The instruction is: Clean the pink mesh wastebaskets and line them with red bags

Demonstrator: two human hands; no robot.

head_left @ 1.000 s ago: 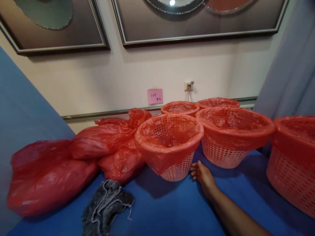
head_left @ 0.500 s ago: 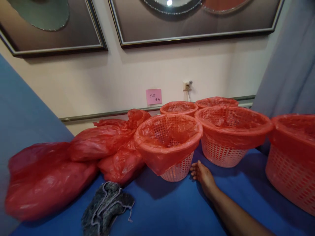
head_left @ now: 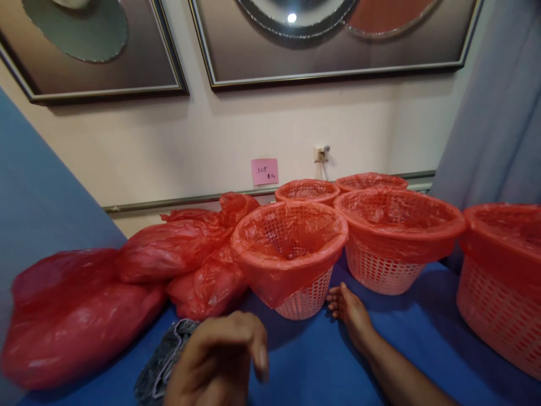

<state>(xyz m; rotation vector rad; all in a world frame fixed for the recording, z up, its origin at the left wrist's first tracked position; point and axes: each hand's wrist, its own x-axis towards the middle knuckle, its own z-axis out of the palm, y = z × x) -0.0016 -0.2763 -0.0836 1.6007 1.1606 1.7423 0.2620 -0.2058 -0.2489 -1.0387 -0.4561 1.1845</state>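
Observation:
My left hand (head_left: 222, 358) is in the lower middle, fingers loosely bent and nothing visible in them; the frame's bottom edge cuts off part of it. Behind it, partly covered, lies a crumpled dark grey fabric piece (head_left: 154, 361) with pale lilac edging. My right hand (head_left: 349, 307) rests on the blue cloth (head_left: 313, 361), palm turned left, fingers slightly curled and holding nothing. Close by its fingertips stands a pink perforated basket (head_left: 305, 299) lined with a red plastic bag (head_left: 266, 279).
Filled red plastic bags (head_left: 80, 321) are heaped on the left. Another lined basket (head_left: 389, 273) stands right of centre, a larger one (head_left: 502, 310) at the right edge, and two more behind. A pink note (head_left: 265, 171) and a wall socket (head_left: 321, 154) are on the wall.
My left hand has come into view from below, in front of the grey fabric piece. My right hand stays beside the basket. The view has tilted slightly upward.

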